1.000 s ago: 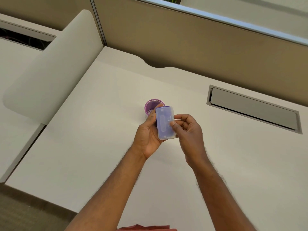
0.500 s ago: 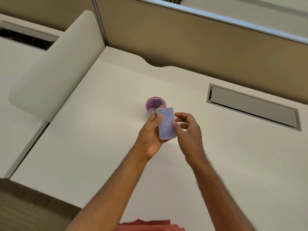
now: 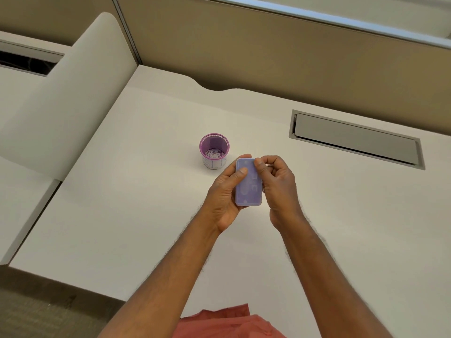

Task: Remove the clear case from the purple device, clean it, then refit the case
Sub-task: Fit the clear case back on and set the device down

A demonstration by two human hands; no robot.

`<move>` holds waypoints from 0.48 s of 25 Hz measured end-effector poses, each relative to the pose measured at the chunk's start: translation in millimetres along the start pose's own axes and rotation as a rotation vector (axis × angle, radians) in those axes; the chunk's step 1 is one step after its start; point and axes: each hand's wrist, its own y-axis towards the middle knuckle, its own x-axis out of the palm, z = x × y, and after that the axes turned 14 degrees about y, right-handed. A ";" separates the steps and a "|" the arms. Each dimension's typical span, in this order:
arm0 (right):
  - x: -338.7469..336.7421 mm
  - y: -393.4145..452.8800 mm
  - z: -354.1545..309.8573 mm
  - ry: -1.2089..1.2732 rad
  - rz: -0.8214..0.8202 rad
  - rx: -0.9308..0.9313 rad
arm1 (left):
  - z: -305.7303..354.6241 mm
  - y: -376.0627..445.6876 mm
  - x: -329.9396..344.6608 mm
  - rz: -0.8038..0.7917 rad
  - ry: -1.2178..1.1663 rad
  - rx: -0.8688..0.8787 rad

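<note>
A small purple device in a clear case is held upright above the white desk, its flat face toward me. My left hand cradles it from the left and below, thumb pressed on the upper face. My right hand closes on its right edge, with thumb and fingertip pinching the top right corner. I cannot tell whether the case is loosened from the device.
A purple mesh cup with small pale bits inside stands on the desk just behind and left of the hands. A grey cable hatch is set into the desk at the right. A tan partition runs along the back.
The hands and device have shifted right, away from the cup. The right hand's fingers moved up from the device's middle edge to its top right corner.
</note>
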 end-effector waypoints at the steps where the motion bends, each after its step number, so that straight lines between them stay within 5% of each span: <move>1: -5.6 -3.7 -1.2 -0.037 0.011 -0.022 | -1.9 0.2 7.1 0.000 -0.008 0.000; 8: -51.7 -47.8 9.0 -0.744 -0.048 -0.495 | -2.0 8.6 51.6 0.016 -0.095 0.018; 12: -85.1 -53.2 -5.1 -0.882 -0.009 -0.613 | -16.8 6.9 89.5 0.047 0.013 0.064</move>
